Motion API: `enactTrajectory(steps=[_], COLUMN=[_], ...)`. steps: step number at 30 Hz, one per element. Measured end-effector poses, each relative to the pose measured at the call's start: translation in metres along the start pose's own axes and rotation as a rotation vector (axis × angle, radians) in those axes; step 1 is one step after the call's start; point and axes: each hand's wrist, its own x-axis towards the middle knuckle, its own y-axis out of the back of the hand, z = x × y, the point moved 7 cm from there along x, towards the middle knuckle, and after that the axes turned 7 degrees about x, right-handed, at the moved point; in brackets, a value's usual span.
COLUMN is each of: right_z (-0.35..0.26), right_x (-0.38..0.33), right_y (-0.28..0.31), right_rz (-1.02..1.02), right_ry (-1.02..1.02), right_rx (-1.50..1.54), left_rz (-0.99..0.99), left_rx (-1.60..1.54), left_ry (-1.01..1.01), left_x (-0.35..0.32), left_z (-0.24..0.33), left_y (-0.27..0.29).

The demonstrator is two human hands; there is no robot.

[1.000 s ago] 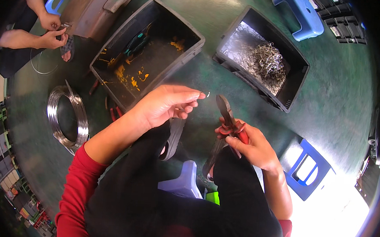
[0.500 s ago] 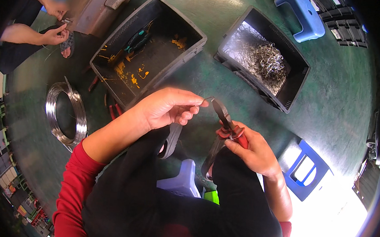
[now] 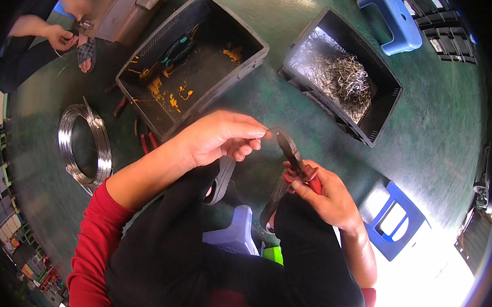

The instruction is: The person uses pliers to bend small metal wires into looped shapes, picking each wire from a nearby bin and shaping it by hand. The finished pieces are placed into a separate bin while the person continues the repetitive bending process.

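A thin metal wire (image 3: 273,128) is pinched between thumb and fingertip of the left hand (image 3: 219,138), apparently to steady it at the nose of the dark pliers (image 3: 290,151), though contact cannot be told. Their flanged red handles (image 3: 315,184) are enclosed by the fingers of the right hand (image 3: 333,201), seemingly for leverage. Shiny, tangled metal pieces (image 3: 350,84) are heaped near the right edge of a black plastic bin (image 3: 383,108).

red sleeves (image 3: 94,240), left one creased | black trousers (image 3: 161,232) | grey left footwear (image 3: 224,177) | bare hands (image 3: 216,136)
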Motion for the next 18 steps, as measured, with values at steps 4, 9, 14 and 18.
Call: enactTrajectory(steps=[4, 9, 14, 18], right_z=[0.009, 0.016, 0.022, 0.020], right_x=[0.001, -0.005, -0.006, -0.008], right_y=[-0.003, -0.013, -0.012, -0.009], right_rz=[0.031, 0.013, 0.097, 0.181], right_ry=[-0.053, -0.071, -0.027, 0.042], right_rx=[0.047, 0.184, 0.122, 0.015], left_rz=[-0.058, -0.149, -0.063, -0.008], left_rx=[0.333, 0.697, 0.903, 0.919], left_ry=[-0.192, -0.368, -0.506, -0.532], left_x=[-0.002, -0.014, -0.019, -0.021], left_z=[0.016, 0.029, 0.030, 0.027], left_y=[-0.009, -0.024, -0.036, -0.040])
